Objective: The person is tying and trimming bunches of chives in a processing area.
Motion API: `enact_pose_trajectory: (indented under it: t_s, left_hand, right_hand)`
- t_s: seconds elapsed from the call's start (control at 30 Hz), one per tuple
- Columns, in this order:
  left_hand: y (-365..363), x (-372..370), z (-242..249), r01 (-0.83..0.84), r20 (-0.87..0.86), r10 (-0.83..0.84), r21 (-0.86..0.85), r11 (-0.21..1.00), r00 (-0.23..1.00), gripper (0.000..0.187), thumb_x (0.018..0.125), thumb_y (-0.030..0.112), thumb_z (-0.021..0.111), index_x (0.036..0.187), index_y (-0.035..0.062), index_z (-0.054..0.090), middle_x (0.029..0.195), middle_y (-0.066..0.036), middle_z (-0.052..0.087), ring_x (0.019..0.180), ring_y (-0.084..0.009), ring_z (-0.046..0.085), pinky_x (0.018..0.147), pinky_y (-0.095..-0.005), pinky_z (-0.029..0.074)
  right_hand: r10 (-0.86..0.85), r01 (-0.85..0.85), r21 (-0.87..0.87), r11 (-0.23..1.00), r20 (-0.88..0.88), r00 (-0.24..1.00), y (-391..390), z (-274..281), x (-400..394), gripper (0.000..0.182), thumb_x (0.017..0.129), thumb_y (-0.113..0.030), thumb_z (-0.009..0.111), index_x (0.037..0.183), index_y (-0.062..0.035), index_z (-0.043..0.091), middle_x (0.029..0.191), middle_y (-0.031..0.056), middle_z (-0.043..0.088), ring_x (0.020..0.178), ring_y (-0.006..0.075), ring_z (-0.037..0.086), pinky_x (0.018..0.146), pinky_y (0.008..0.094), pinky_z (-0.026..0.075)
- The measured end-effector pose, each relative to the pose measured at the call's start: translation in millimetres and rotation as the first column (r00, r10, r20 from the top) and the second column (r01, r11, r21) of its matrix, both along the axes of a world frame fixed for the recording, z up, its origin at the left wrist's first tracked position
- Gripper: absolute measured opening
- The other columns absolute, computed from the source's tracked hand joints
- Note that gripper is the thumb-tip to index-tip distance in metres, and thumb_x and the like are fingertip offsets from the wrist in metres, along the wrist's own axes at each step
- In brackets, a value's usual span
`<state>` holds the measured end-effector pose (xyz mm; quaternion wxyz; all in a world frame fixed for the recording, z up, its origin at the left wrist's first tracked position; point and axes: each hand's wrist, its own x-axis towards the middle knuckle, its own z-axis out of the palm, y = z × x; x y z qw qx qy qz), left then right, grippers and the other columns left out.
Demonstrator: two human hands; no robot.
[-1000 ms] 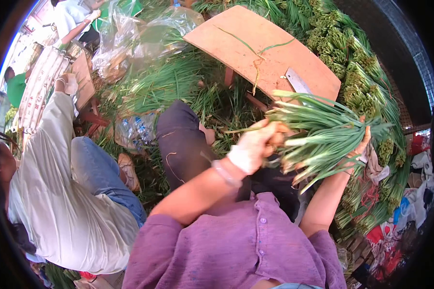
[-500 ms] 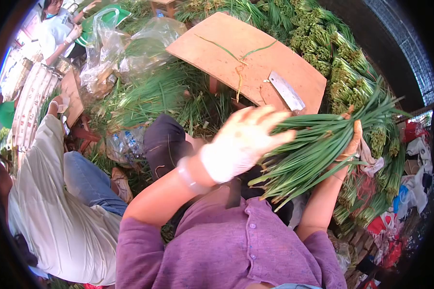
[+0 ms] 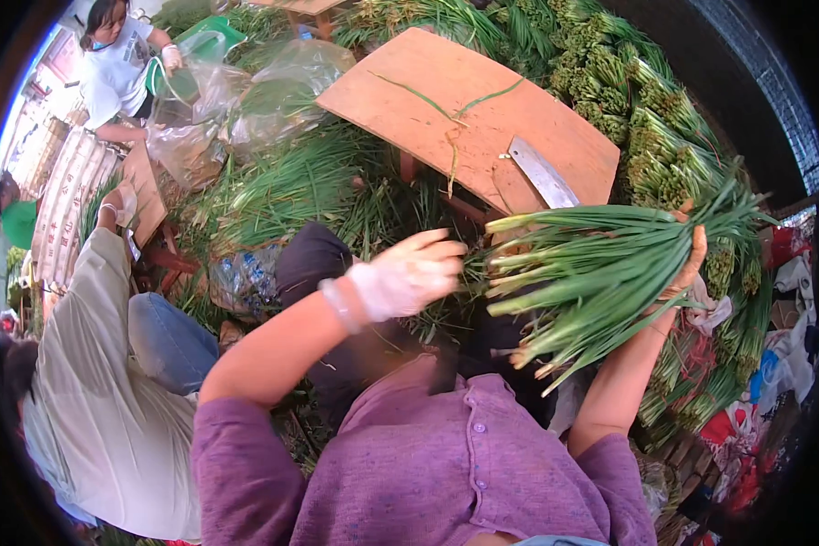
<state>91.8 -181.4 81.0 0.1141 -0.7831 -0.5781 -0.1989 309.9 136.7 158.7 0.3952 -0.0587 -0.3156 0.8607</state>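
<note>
My right hand [image 3: 688,264] is wrapped round a large bunch of long green stalks [image 3: 601,264]. The pale stalk ends fan out to the left, and the leafy tips stick out beyond the hand. To the left of the bunch, apart from it, is my left hand [image 3: 411,278] in a thin whitish glove, fingers loosely bent and somewhat apart, with nothing visible in it. A cleaver [image 3: 541,173] lies on the wooden board [image 3: 400,82] in front of me, beside a few loose leaves.
Tied green bundles [image 3: 669,155] are piled along the right. Loose greens [image 3: 282,187] and clear plastic bags [image 3: 282,91] lie beyond my left hand. One person [image 3: 114,68] handles a bag at the upper left; another in a pale garment [image 3: 109,382] sits close on my left.
My left hand has drawn back left and down, away from the stalks, and its fingers are more bent. The bunch has shifted slightly right and its stalk ends are more spread out.
</note>
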Motion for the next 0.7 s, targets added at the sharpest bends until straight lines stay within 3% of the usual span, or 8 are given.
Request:
enact_pose_trajectory:
  t_s: [0.07,0.13,0.17,0.27,0.47,0.53,0.67,0.7]
  left_hand:
    - [-34,-15,-11,-0.262,-0.218,0.16,-0.603,0.753,0.963,0.019,0.064,0.017,0.06,0.082,0.0141,0.063,0.101,-0.005,0.059,0.115,-0.0251,0.048,0.096,-0.0412,0.04]
    - [-55,-23,-18,-0.561,-0.435,0.361,-0.553,0.616,0.825,0.023,0.065,0.017,0.059,0.087,0.0153,0.067,0.103,-0.005,0.06,0.11,-0.023,0.051,0.088,-0.0368,0.042]
    - [-46,-24,-5,-0.477,-0.219,0.446,-0.622,0.621,0.868,0.025,0.069,0.016,0.058,0.092,0.0147,0.068,0.105,-0.004,0.06,0.108,-0.0221,0.051,0.085,-0.0366,0.043]
    - [-12,1,33,-0.325,0.32,0.372,-0.192,0.926,0.871,0.02,0.081,0.018,0.057,0.098,0.0132,0.067,0.097,-0.004,0.063,0.094,-0.0237,0.058,0.078,-0.0366,0.048]
    - [62,46,55,-0.265,0.535,0.311,-0.162,0.95,0.786,0.027,0.088,0.026,0.053,0.104,0.0074,0.065,0.099,-0.012,0.062,0.092,-0.0285,0.059,0.083,-0.0369,0.048]
    - [79,45,45,-0.267,0.601,0.23,-0.028,0.963,0.766,0.029,0.087,0.028,0.055,0.106,0.0067,0.064,0.1,-0.012,0.061,0.094,-0.0299,0.058,0.085,-0.038,0.046]
    - [98,50,50,-0.14,0.781,0.049,0.049,0.989,0.622,0.022,0.085,0.019,0.06,0.1,0.0041,0.065,0.097,-0.009,0.063,0.092,-0.0255,0.06,0.083,-0.0356,0.047]
    - [98,51,52,-0.056,0.972,0.092,-0.082,0.995,0.216,0.02,0.085,0.017,0.061,0.098,0.003,0.065,0.093,-0.007,0.064,0.089,-0.0216,0.06,0.082,-0.0332,0.047]
  right_hand:
    - [-0.01,0.01,0.011,1.0,-0.041,0.999,13,5,15,0.05,0.089,-0.036,0.057,0.131,-0.012,0.045,0.098,-0.003,0.056,0.096,0.0187,0.054,0.086,0.0416,0.048]
    - [-0.048,0.047,-0.022,0.999,-0.015,0.999,-3,18,15,0.051,0.087,-0.037,0.058,0.131,-0.0138,0.045,0.098,-0.0044,0.055,0.096,0.0176,0.053,0.088,0.0429,0.047]
    - [-0.025,0.025,-0.018,1.0,-0.01,1.0,-4,19,13,0.051,0.087,-0.037,0.059,0.131,-0.0143,0.046,0.097,-0.0049,0.054,0.097,0.0173,0.053,0.089,0.0431,0.046]
    - [-0.015,0.013,-0.049,0.999,-0.045,0.999,-19,19,2,0.05,0.088,-0.037,0.057,0.131,-0.0142,0.045,0.096,-0.0042,0.052,0.094,0.0171,0.053,0.087,0.0414,0.048]
    - [0.161,-0.155,0.084,0.984,-0.079,0.984,-42,17,-19,0.049,0.09,-0.033,0.055,0.131,-0.0103,0.044,0.096,-0.0015,0.051,0.088,0.0166,0.053,0.079,0.0378,0.05]
    - [0.173,-0.168,0.057,0.984,-0.098,0.98,-44,17,-23,0.049,0.09,-0.033,0.055,0.131,-0.0098,0.043,0.095,-0.0018,0.05,0.087,0.0163,0.053,0.078,0.0372,0.049]
    - [0.197,-0.185,0.112,0.976,-0.109,0.974,-55,19,-27,0.052,0.089,-0.034,0.056,0.132,-0.0092,0.042,0.094,-0.0016,0.049,0.086,0.0165,0.052,0.077,0.0368,0.049]
    - [0.181,-0.173,0.078,0.982,-0.111,0.977,-52,17,-27,0.052,0.089,-0.034,0.056,0.132,-0.0093,0.042,0.094,-0.0016,0.049,0.086,0.0164,0.052,0.077,0.037,0.049]
